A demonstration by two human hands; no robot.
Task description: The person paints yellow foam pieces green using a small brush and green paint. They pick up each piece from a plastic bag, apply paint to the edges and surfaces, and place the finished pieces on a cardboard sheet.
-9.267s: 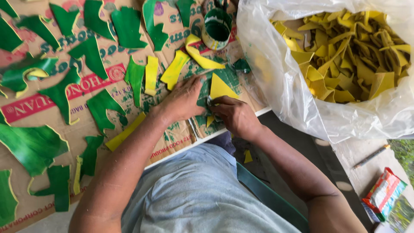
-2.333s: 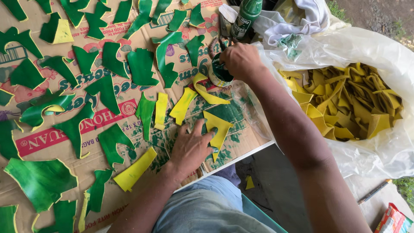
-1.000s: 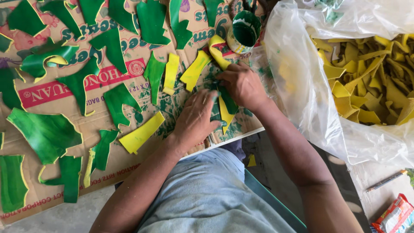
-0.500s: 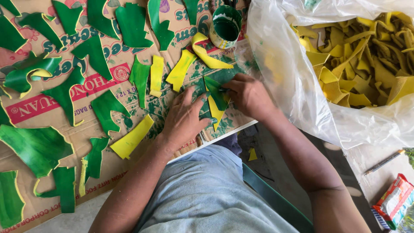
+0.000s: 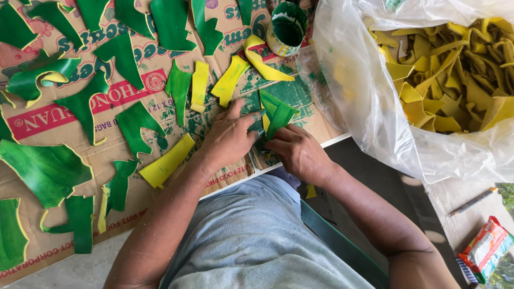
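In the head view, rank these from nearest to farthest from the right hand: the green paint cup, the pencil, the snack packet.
From the right hand:
1. Green paint cup, up on the cardboard, above the hand.
2. Pencil, on the surface to the right, below the plastic bag.
3. Snack packet, at the lower right corner, just past the pencil.

light: bright, even daylight | shadows: soft | glare: on clear plastic bag (image 5: 369,101) | focus: sharp
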